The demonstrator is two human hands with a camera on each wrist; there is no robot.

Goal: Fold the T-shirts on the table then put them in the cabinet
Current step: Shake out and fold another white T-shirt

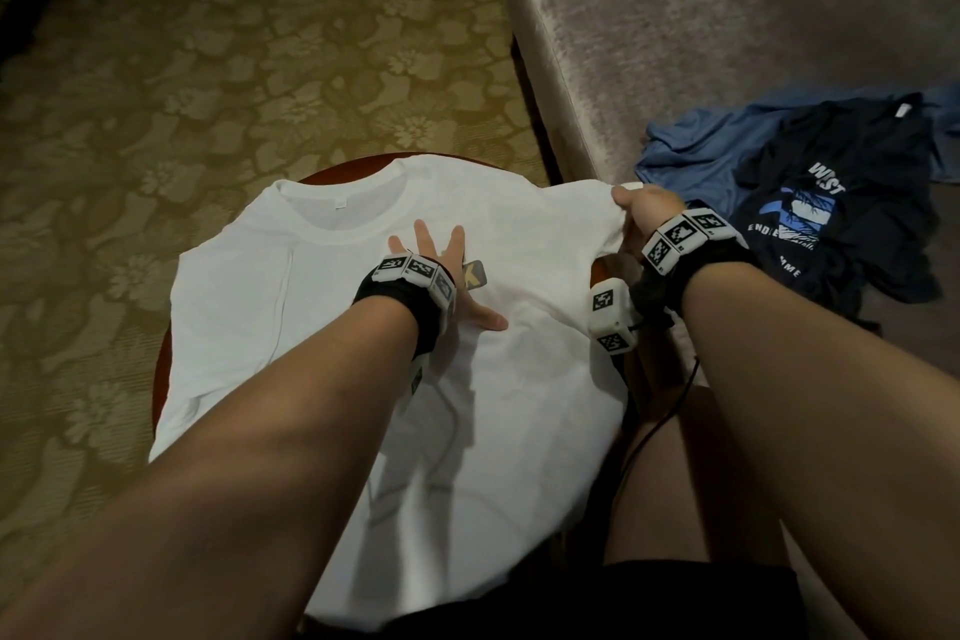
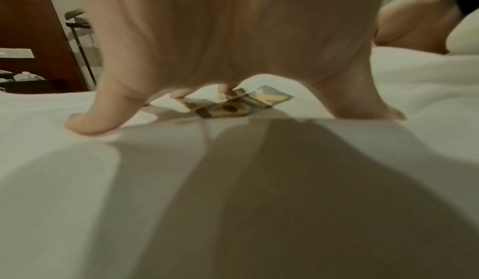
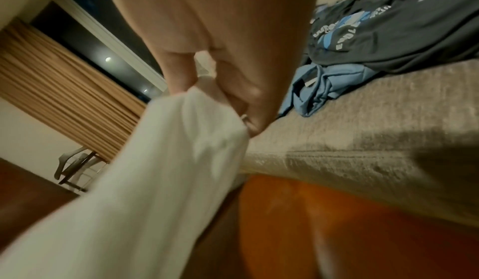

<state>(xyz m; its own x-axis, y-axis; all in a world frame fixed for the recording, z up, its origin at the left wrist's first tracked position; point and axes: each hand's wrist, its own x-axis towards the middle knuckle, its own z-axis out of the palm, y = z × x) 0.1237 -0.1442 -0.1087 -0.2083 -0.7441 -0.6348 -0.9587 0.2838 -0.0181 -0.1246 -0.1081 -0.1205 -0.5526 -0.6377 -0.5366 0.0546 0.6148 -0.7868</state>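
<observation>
Round reddish wooden table (image 1: 162,369) was covered by a white cotton T-shirt (image 1: 322,307), pressed by the left hand (image 1: 447,270), fingers spread; its sleeve was pinched by the right hand (image 1: 641,213). "WEST" was printed on a navy T-shirt (image 1: 852,203).

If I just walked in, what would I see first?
A big white T-shirt spread over a small round wooden table in the middle. The left hand presses flat on its chest by a little printed patch, while the right hand grips the sleeve at the table's right edge. Beside it on the grey sofa lie a dark printed T-shirt and a blue one.
</observation>
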